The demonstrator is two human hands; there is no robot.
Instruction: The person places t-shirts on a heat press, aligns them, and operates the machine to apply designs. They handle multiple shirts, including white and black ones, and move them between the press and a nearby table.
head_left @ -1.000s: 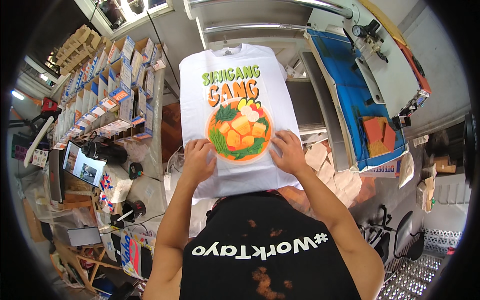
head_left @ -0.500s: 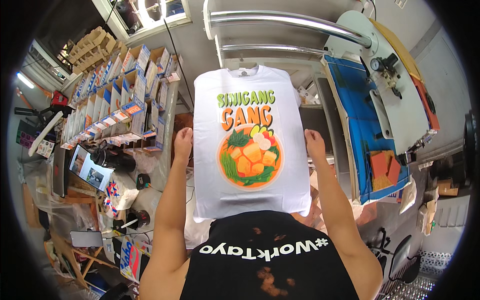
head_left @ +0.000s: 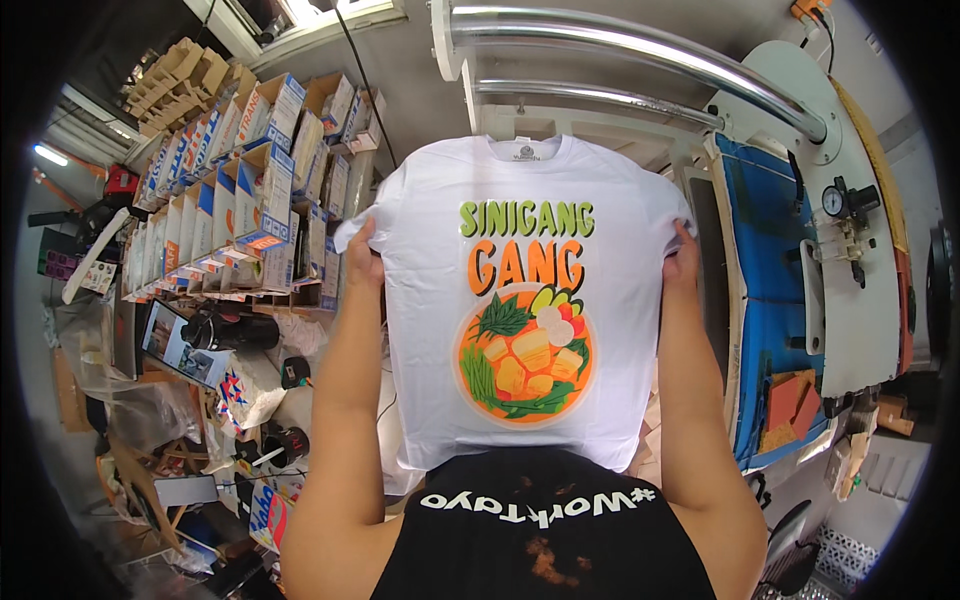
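A white T-shirt [head_left: 425, 330] hangs spread out in front of me, its collar at the far end and its hem near my black top. Its print shows green and orange lettering above an orange bowl of vegetables. At the left sleeve, my left hand [head_left: 365, 258] is closed on the shirt's edge. My right hand [head_left: 682, 258] grips the opposite sleeve, with fabric partly covering its fingers. Between the two hands the cloth is stretched fairly flat.
A heat press with a blue platen [head_left: 775, 260], steel bars [head_left: 640, 50] and a pressure gauge [head_left: 833, 201] stands at right. Cardboard file boxes [head_left: 265, 190] fill shelves at left. Below them are a lit screen [head_left: 182, 342] and a black mug [head_left: 290, 442].
The T-shirt has opened wider, and both sleeves now show. My hands have moved up slightly and apart onto the sleeves. The view has shifted, so the press sits further right.
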